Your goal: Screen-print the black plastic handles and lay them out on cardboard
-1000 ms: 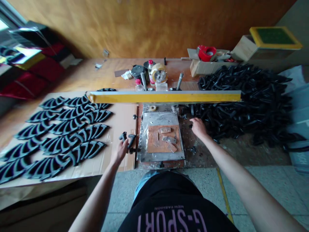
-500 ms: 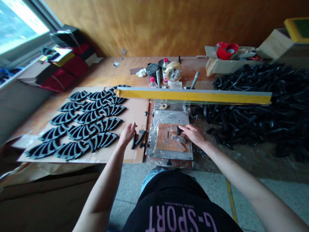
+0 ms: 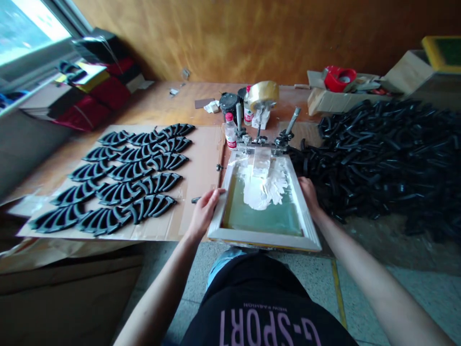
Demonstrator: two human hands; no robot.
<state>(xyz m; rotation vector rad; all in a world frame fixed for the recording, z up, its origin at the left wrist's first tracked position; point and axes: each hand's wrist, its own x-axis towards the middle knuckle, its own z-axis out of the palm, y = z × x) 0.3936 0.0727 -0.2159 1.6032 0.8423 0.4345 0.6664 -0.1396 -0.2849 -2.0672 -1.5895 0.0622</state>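
Note:
A screen frame (image 3: 264,238) with pale aluminium edges and green mesh lies lowered over the work plate. White paste (image 3: 264,187) is spread on the upper half of the mesh, and a pale squeegee (image 3: 261,161) rests at the top in it. My left hand (image 3: 206,209) grips the frame's left edge, thumb along it. At the right edge, my right hand (image 3: 309,192) has its fingers against the frame, partly hidden by it. Clamps (image 3: 260,140) hold the frame's far end. A black part (image 3: 195,200) shows just left of my left hand.
Rows of black curved parts (image 3: 140,180) lie on cardboard (image 3: 200,144) at left. A large heap of black parts (image 3: 382,158) is at right. Behind the frame stand a red-capped bottle (image 3: 230,132), a tape roll (image 3: 264,94) and a dark tub (image 3: 228,102). An open box (image 3: 333,100) sits back right.
The raised frame has swung down flat, covering the plate and small pieces. My left hand has moved right to its left edge; my right hand has left the small black part for its right edge.

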